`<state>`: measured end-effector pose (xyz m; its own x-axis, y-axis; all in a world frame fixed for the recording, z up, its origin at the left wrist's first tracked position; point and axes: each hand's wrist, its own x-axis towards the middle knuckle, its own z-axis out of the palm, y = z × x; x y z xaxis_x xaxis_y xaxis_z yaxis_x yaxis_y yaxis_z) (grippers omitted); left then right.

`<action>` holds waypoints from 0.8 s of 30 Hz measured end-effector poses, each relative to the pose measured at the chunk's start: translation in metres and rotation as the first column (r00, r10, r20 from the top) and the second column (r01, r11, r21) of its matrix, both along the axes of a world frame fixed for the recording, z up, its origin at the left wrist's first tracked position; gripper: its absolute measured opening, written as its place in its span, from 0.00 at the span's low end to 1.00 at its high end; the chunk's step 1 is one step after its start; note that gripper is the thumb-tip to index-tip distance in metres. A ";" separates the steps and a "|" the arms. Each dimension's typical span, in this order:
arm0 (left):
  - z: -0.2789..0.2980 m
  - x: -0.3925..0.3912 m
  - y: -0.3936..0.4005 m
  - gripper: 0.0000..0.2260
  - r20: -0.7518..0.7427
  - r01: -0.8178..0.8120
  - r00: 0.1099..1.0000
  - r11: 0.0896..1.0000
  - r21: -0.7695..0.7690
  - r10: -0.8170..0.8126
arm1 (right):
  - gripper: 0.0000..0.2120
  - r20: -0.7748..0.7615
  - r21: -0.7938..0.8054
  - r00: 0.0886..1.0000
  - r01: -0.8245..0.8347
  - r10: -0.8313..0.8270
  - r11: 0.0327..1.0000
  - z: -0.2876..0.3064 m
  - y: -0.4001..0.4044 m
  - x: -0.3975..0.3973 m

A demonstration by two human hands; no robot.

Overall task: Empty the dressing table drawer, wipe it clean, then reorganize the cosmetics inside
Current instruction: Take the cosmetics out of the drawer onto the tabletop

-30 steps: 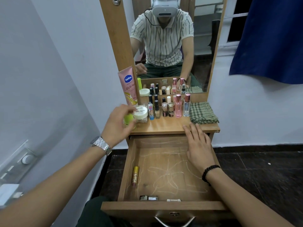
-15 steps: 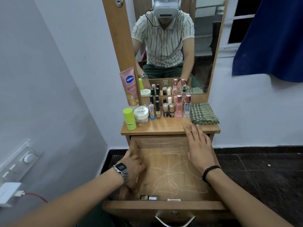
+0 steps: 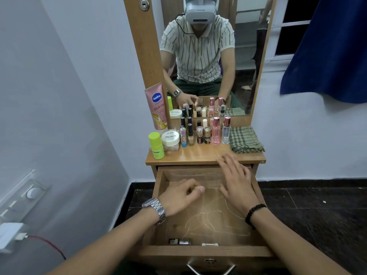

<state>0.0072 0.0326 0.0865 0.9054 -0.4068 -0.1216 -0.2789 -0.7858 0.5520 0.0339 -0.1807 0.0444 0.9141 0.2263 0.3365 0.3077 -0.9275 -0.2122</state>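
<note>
The wooden drawer (image 3: 206,252) stands pulled out, its scratched floor bare except for a small dark item (image 3: 179,241) and a small white item (image 3: 210,244) at the front wall. My left hand (image 3: 178,197) hovers over the drawer's left part with fingers curled round a thin gold tube that is almost wholly hidden. My right hand (image 3: 236,183) lies flat with straight fingers over the drawer's back right, fingertips at the table top (image 3: 198,155). On the top stand a pink Vaseline tube (image 3: 156,108), a green bottle (image 3: 156,145), a white nail polish jar (image 3: 170,137) and several small bottles (image 3: 216,132).
A folded green checked cloth (image 3: 246,139) lies at the top's right end. The mirror (image 3: 208,56) rises behind the cosmetics. A wall with a switch panel and a plugged charger (image 3: 10,233) is close on the left. Dark floor lies to the right.
My left hand left the green bottle on the top, dropped to the gold tube at the drawer's left side, and now holds it lifted toward the middle. My right hand barely moved.
</note>
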 end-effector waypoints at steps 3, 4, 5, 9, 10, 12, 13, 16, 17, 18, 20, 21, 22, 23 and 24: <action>-0.006 0.004 -0.012 0.25 -0.218 -0.176 0.972 0.881 -0.439 0.086 | 0.31 -0.039 0.049 0.971 -0.232 0.234 0.971 0.004 0.005 -0.005; -0.007 0.006 -0.016 0.24 -0.282 -0.240 0.954 0.818 -0.522 0.100 | 0.29 -0.049 0.068 0.951 -0.301 0.305 0.951 0.005 0.007 -0.007; -0.008 0.007 -0.019 0.24 -0.339 -0.296 0.935 0.758 -0.582 0.105 | 0.27 -0.044 0.085 0.933 -0.354 0.358 0.931 0.004 0.009 -0.008; -0.015 0.003 -0.025 0.20 -0.545 -0.470 0.837 0.582 -0.663 0.055 | 0.19 -0.022 0.187 0.907 -0.409 0.421 0.893 0.000 0.012 -0.006; -0.018 0.001 -0.025 0.19 -0.584 -0.500 0.811 0.565 -0.656 0.040 | 0.17 -0.020 0.204 0.905 -0.413 0.426 0.888 -0.001 0.012 -0.005; -0.019 -0.001 -0.025 0.19 -0.633 -0.539 0.774 0.530 -0.655 0.005 | 0.15 -0.035 0.214 0.899 -0.420 0.437 0.882 -0.002 0.011 -0.004; -0.020 -0.002 -0.024 0.19 -0.643 -0.551 0.766 0.520 -0.653 0.003 | 0.14 -0.044 0.217 0.897 -0.420 0.439 0.881 -0.003 0.011 -0.004; -0.018 -0.002 -0.022 0.18 -0.637 -0.567 0.769 0.523 -0.637 0.058 | 0.13 -0.040 0.228 0.907 -0.400 0.420 0.887 -0.002 0.011 -0.004; -0.021 0.000 -0.021 0.18 -0.621 -0.568 0.779 0.518 -0.640 0.087 | 0.13 -0.034 0.240 0.912 -0.390 0.409 0.889 -0.002 0.011 -0.004; -0.024 0.001 -0.018 0.17 -0.595 -0.559 0.796 0.511 -0.654 0.109 | 0.13 -0.026 0.252 0.917 -0.380 0.399 0.890 -0.002 0.012 -0.004; -0.027 0.002 -0.014 0.15 -0.520 -0.518 0.841 0.507 -0.689 0.151 | 0.13 -0.020 0.268 0.926 -0.358 0.377 0.894 -0.004 0.013 -0.003; -0.028 0.003 -0.012 0.14 -0.480 -0.493 0.861 0.517 -0.700 0.171 | 0.11 -0.024 0.277 0.930 -0.346 0.366 0.896 -0.003 0.012 -0.003; -0.028 0.003 -0.011 0.13 -0.441 -0.469 0.877 0.535 -0.702 0.190 | 0.09 -0.028 0.287 0.933 -0.336 0.358 0.897 -0.003 0.013 -0.003; -0.028 0.004 -0.010 0.12 -0.404 -0.450 0.890 0.557 -0.698 0.213 | 0.09 -0.031 0.302 0.937 -0.324 0.349 0.896 -0.001 0.013 -0.004; -0.028 0.004 -0.009 0.12 -0.372 -0.442 0.896 0.570 -0.693 0.242 | 0.09 -0.022 0.327 0.940 -0.314 0.339 0.892 0.002 0.014 -0.004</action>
<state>0.0111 0.0236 0.0586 0.9857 -0.1078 -0.1298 0.1213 -0.0816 0.9893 0.0299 -0.1667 0.0459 0.8327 0.4108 0.3714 0.5527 -0.6589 -0.5103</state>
